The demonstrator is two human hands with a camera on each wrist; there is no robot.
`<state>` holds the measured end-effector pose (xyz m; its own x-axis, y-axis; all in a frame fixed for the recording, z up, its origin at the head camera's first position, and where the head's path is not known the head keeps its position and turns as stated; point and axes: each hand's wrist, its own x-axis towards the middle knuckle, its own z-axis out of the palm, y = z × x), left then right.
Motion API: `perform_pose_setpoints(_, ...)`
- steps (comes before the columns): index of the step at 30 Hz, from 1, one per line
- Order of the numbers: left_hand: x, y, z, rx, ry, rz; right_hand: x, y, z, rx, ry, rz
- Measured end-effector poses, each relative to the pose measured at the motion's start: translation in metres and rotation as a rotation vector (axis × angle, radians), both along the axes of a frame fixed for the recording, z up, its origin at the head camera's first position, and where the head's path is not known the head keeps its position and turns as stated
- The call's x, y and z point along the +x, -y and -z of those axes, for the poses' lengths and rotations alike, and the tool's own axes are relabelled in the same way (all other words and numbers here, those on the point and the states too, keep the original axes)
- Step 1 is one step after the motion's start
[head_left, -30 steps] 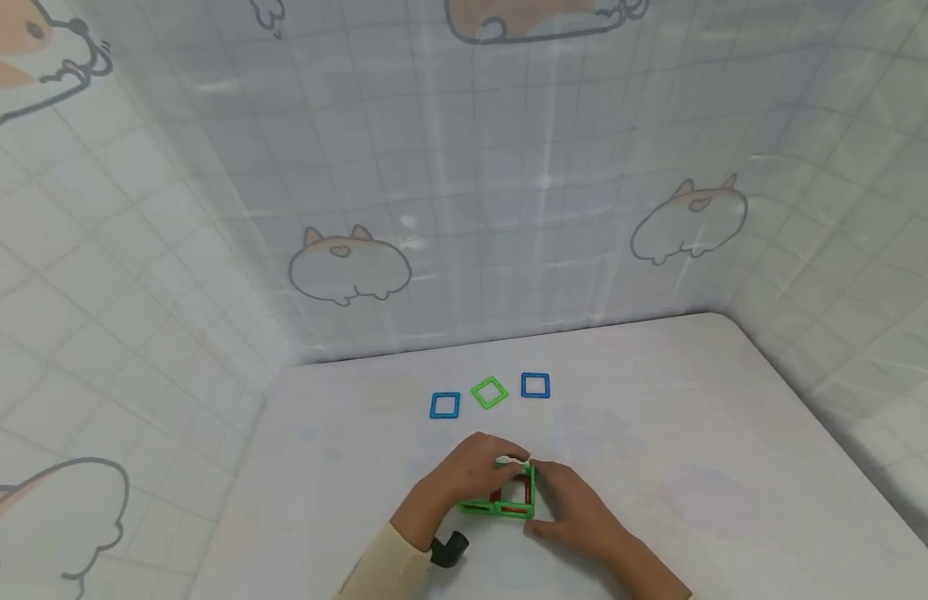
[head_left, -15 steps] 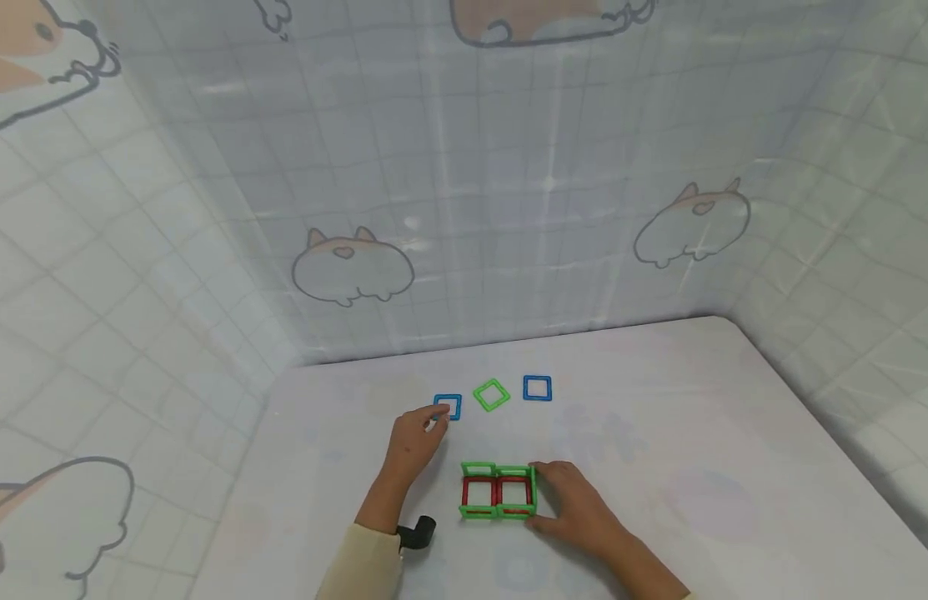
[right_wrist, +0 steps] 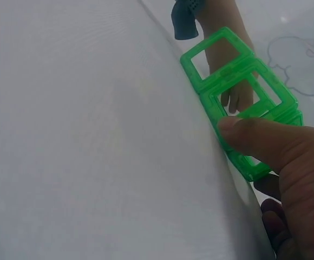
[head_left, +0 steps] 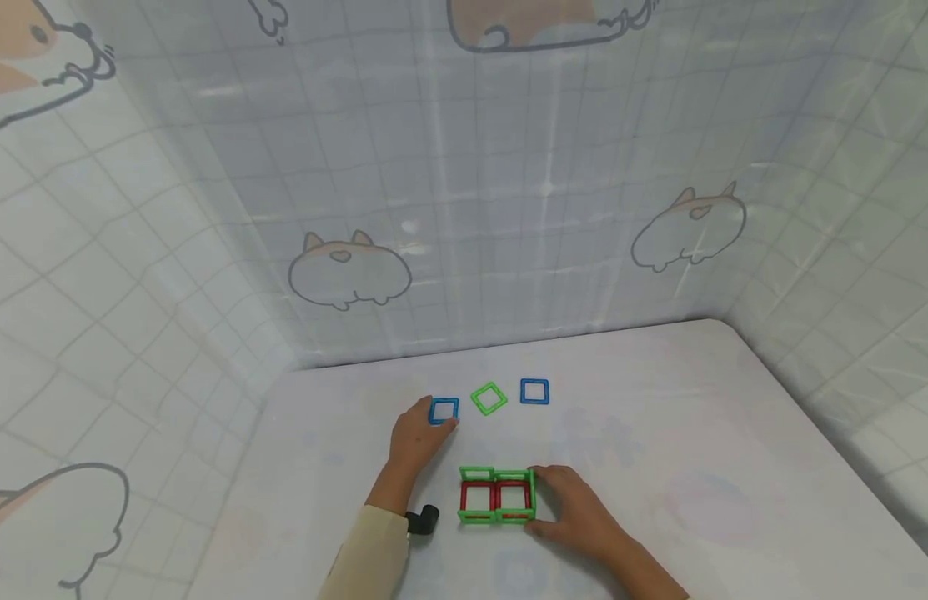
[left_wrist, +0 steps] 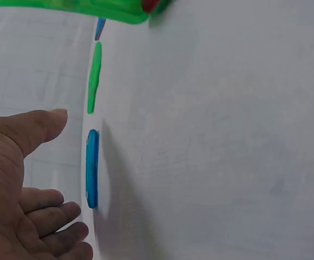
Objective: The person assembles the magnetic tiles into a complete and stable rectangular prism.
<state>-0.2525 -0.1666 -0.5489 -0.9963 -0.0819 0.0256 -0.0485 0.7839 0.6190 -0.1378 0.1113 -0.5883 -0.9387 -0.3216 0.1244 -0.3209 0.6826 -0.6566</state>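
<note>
A green square frame (head_left: 489,397) lies flat on the white worktop (head_left: 696,467), turned corner-on like a diamond, in the far middle of the surface. Just to its right, apart from it, lies a blue square frame (head_left: 534,392) set square to the worktop's far edge. In the left wrist view the green frame (left_wrist: 94,77) shows edge-on, with a sliver of the far blue one (left_wrist: 99,28) beyond it. Behind and to both sides hangs a pale checked backdrop (head_left: 509,183) printed with cartoon corgi rumps (head_left: 348,269), one left of centre and another to the right (head_left: 689,225).
</note>
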Motion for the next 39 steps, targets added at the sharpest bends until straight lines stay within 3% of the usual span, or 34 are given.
perform_pose_setpoints(13,-0.013,-0.001,0.009,-0.042,0.100,0.006,0.000,-0.001,-0.001,0.007,0.024,0.000)
perform_pose_setpoints(23,-0.019,-0.004,0.012,-0.112,0.070,0.041,0.000,0.000,-0.002,0.013,0.010,0.006)
perform_pose_setpoints(34,-0.008,-0.006,0.006,-0.216,0.070,0.075,0.001,0.000,-0.004,0.002,0.001,-0.005)
perform_pose_setpoints(39,0.000,-0.005,0.005,-0.216,0.058,0.075,0.000,-0.002,-0.002,0.008,-0.026,-0.003)
